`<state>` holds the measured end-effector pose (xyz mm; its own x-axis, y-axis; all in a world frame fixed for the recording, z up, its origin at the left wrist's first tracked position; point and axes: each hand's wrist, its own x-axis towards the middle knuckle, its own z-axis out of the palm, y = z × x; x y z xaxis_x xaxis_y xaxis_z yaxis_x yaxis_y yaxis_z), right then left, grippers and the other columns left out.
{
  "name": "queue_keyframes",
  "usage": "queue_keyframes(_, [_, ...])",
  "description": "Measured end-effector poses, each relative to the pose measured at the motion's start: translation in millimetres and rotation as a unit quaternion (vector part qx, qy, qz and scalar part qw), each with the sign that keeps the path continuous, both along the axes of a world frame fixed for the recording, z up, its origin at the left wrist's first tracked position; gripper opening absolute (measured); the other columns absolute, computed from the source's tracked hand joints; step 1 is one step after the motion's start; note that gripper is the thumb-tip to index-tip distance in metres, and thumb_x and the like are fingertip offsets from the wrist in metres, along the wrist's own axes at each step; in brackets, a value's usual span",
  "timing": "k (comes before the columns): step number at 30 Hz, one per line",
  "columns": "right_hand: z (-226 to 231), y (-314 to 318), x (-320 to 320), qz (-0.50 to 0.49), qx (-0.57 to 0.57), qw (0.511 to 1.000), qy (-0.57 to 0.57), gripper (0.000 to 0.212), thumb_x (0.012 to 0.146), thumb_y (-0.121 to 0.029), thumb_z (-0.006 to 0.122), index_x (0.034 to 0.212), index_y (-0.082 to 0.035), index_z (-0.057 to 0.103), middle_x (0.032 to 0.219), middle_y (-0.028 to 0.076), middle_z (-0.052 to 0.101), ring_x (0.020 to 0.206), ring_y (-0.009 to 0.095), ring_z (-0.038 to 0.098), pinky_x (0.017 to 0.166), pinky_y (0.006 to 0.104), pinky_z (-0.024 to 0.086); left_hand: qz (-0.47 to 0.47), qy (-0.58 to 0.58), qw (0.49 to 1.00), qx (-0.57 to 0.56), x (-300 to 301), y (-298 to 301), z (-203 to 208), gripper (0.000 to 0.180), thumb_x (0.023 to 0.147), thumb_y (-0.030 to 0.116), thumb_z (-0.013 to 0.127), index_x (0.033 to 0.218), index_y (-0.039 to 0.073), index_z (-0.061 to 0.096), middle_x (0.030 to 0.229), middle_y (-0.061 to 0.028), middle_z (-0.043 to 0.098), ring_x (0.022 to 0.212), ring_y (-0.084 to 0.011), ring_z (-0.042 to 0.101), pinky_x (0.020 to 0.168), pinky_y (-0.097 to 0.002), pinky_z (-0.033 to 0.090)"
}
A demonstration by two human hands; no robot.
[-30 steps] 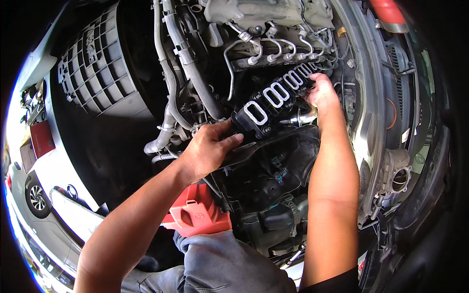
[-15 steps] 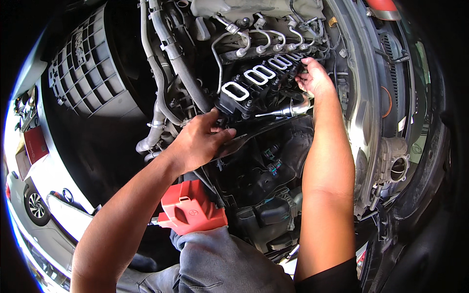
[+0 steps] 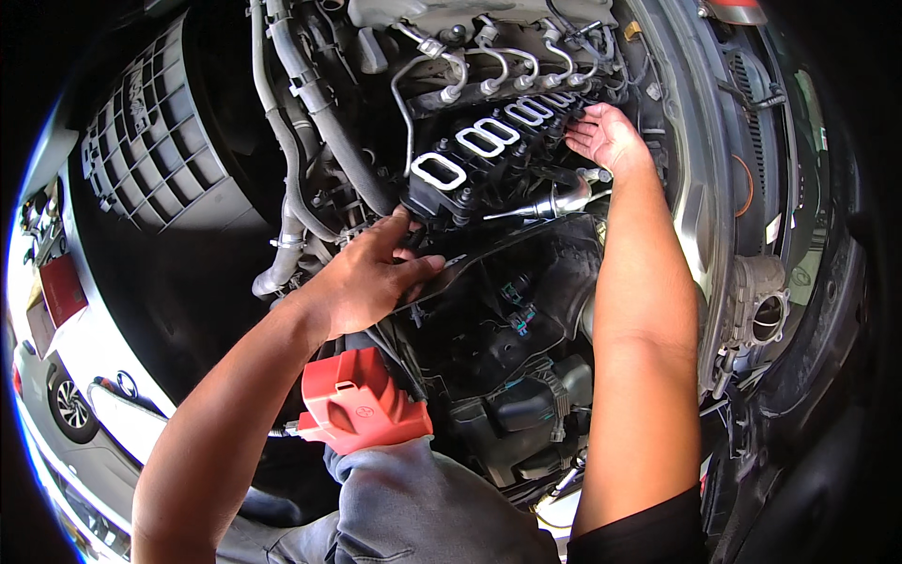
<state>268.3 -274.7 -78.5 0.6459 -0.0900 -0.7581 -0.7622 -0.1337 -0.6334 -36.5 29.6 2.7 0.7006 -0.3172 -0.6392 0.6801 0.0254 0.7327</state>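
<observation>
A long black plastic intake manifold (image 3: 440, 204) with a row of white loop-shaped gaskets (image 3: 439, 172) lies slantwise in the engine bay, gasket side up. My left hand (image 3: 362, 273) grips its near left end, thumb apart and fingertips partly hidden beneath the corner. At the far right end, my right hand (image 3: 613, 143) holds the manifold with the palm turned up and the fingers against its edge; some fingertips are out of sight. Just below the manifold, a shiny metal pipe piece (image 3: 554, 205) points toward its near end.
Beyond the manifold run curved metal fuel pipes (image 3: 503, 73) on the engine. Thick grey hoses (image 3: 324, 117) pass at the left. A red plastic cover (image 3: 357, 409) is near my body. A metal throttle body (image 3: 763, 310) sits at the right edge of the bay.
The whole view has shifted slightly, so most things appear a little farther left. My right hand's fingers look straighter; both hands remain at the manifold's ends.
</observation>
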Motion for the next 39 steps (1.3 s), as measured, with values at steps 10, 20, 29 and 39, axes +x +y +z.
queue_keyframes(10, [12.0,-2.4,1.1,0.046,-0.045,0.998,0.005,0.033,0.091,-0.021,0.053,0.114,0.002,0.054,0.118,0.024,0.062,0.111,0.039,0.061,0.102,0.0508,0.049,0.018,0.036,0.998,-0.046,-3.8,1.8,-0.5,0.033,0.101,0.022,0.065,0.124,0.002,0.052,0.089,-0.0024,0.055,0.078,-0.0080,0.053,0.071,-0.0272,0.045])
queue_keyframes(20, [11.4,-1.6,-4.1,0.047,-0.046,0.997,-0.041,0.028,0.076,-0.012,0.063,0.101,0.000,0.059,0.107,0.021,0.066,0.105,0.035,0.063,0.101,0.0523,0.050,-0.023,0.023,0.999,0.011,5.1,1.2,7.4,0.043,0.101,0.027,0.065,0.128,-0.003,0.048,0.087,-0.0062,0.060,0.078,-0.0116,0.056,0.075,-0.0289,0.048])
queue_keyframes(29, [14.4,4.0,-3.9,-0.005,-0.015,0.999,-0.034,0.034,0.081,-0.016,0.057,0.107,0.005,0.053,0.110,0.029,0.062,0.107,0.044,0.061,0.105,0.0621,0.046,-0.030,-0.095,0.989,0.109,0.9,-4.4,12.2,0.049,0.104,0.033,0.059,0.134,-0.003,0.045,0.126,-0.0245,0.061,0.122,-0.0303,0.061,0.101,-0.0396,0.046])
queue_keyframes(39, [10.5,8.4,-8.0,-0.050,-0.015,0.998,-0.040,0.031,0.086,-0.012,0.053,0.114,0.003,0.051,0.115,0.028,0.061,0.109,0.045,0.060,0.104,0.0686,0.043,0.078,0.081,0.994,-0.006,13.4,-1.2,20.5,0.026,0.098,0.025,0.069,0.108,0.003,0.060,0.088,-0.0005,0.061,0.082,-0.0107,0.059,0.074,-0.0298,0.049])
